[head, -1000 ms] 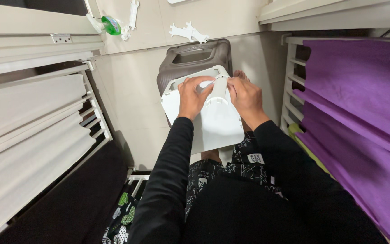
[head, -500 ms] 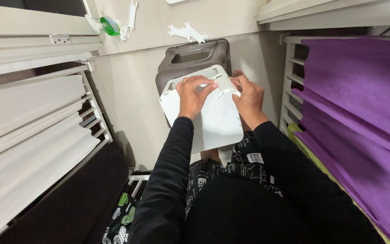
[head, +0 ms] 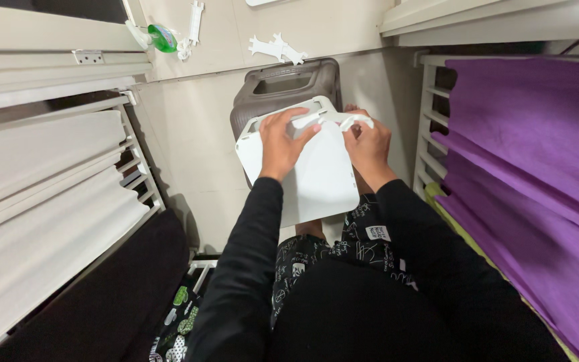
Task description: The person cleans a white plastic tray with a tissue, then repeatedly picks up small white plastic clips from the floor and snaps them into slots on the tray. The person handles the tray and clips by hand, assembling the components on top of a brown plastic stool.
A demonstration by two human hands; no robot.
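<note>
white plastic strip (head: pixel 330 121) lies crosswise, left to right, both hands pinching it above white panel (head: pixel 316 177).

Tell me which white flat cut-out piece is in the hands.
The curved piece over the white panel, between both hands; the other two lie untouched on the floor.
</note>
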